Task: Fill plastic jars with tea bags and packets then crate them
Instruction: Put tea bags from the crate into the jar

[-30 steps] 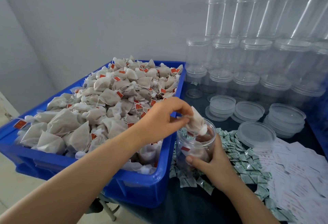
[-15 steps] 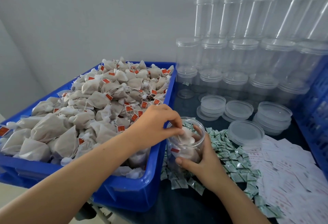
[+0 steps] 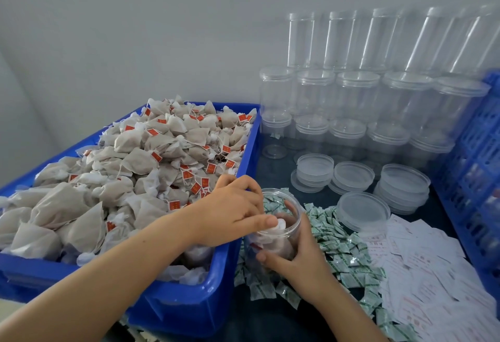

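A clear plastic jar (image 3: 290, 207) stands open on the dark table just right of the blue bin (image 3: 189, 306). My right hand (image 3: 300, 260) grips its side from the near right. My left hand (image 3: 235, 213) reaches over the jar's mouth, fingers curled, and pushes a white tea bag (image 3: 280, 225) down inside; more tea bags show through the jar wall. The blue bin is heaped with tan tea bags (image 3: 130, 168) bearing red tags. Small green-and-white packets (image 3: 338, 241) lie scattered around the jar.
Stacked empty clear jars (image 3: 357, 103) line the back wall, with piles of clear lids (image 3: 362, 211) in front of them. White paper slips (image 3: 433, 274) cover the table at right. A blue slatted crate (image 3: 476, 168) stands along the right edge.
My left hand has lowered the tea bag from above the rim down into the jar. My right hand has kept its hold on the jar.
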`<action>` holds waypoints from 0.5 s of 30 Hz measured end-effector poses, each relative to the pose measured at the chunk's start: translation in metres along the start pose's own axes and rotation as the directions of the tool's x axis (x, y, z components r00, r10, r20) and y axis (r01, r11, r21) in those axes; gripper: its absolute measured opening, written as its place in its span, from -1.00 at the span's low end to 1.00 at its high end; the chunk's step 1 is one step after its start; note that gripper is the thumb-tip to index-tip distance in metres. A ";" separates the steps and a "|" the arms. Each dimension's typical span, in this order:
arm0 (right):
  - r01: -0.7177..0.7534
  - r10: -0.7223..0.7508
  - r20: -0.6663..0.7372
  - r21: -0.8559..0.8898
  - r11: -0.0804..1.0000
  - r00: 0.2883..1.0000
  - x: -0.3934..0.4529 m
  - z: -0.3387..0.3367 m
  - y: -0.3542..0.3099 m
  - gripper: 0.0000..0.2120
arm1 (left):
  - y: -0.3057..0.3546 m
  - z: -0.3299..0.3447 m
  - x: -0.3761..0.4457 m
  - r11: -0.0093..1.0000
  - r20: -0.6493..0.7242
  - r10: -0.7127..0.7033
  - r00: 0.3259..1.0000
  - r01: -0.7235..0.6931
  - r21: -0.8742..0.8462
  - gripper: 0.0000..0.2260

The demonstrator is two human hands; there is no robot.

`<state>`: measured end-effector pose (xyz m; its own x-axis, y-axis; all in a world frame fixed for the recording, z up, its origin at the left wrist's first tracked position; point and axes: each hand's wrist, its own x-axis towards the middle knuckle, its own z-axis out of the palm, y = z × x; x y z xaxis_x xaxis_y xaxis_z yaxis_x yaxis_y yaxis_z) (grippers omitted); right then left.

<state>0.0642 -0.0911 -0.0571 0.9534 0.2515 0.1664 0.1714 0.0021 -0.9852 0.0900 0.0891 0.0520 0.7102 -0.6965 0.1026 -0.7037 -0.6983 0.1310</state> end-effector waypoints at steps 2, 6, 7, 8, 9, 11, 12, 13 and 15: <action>0.006 -0.006 -0.004 -0.001 1.000 1.000 0.000 -0.001 0.000 -0.09 | 0.001 0.000 -0.001 1.000 -0.026 0.014 1.000 -0.014 0.017 -0.27; 0.061 -0.061 -0.055 -0.013 0.998 0.997 -0.001 -0.004 -0.005 -0.16 | 0.001 -0.004 -0.004 0.996 -0.337 -0.028 0.941 -0.004 -0.093 -0.61; 0.079 -0.081 -0.074 -0.028 0.997 0.994 -0.001 -0.007 -0.008 -0.19 | 0.001 -0.006 -0.002 0.986 -0.402 -0.079 0.912 0.013 -0.163 -0.69; 0.089 -0.092 -0.092 -0.035 0.995 0.992 -0.001 -0.011 -0.012 -0.21 | 0.000 -0.008 0.000 0.974 -0.418 -0.139 0.898 0.047 -0.223 -0.78; 0.090 -0.093 -0.111 -0.036 0.995 0.990 -0.003 -0.017 -0.017 -0.22 | 0.000 -0.011 0.004 0.967 -0.386 -0.184 0.904 0.095 -0.238 -0.84; 0.078 -0.081 -0.147 -0.030 0.997 0.986 -0.006 -0.029 -0.025 -0.22 | -0.003 -0.015 0.015 0.968 -0.198 -0.237 0.951 0.214 -0.130 -0.80; 0.072 -0.075 -0.161 -0.026 0.997 0.984 -0.009 -0.036 -0.028 -0.22 | -0.004 -0.016 0.023 0.966 -0.082 -0.259 0.963 0.255 -0.051 -0.75; 0.068 -0.072 -0.176 -0.026 0.997 0.982 -0.012 -0.043 -0.030 -0.20 | -0.003 -0.016 0.031 0.962 0.013 -0.271 0.963 0.270 0.032 -0.71; 0.067 -0.075 -0.208 -0.044 0.997 0.975 -0.019 -0.057 -0.034 -0.14 | 0.004 -0.013 0.049 0.954 0.139 -0.269 0.953 0.243 0.178 -0.65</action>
<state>0.0545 -0.1509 -0.0242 0.9686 0.0435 0.2446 0.2458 -0.0235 -0.9690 0.1224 0.0542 0.0704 0.8633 -0.4993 -0.0743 -0.5022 -0.8644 -0.0260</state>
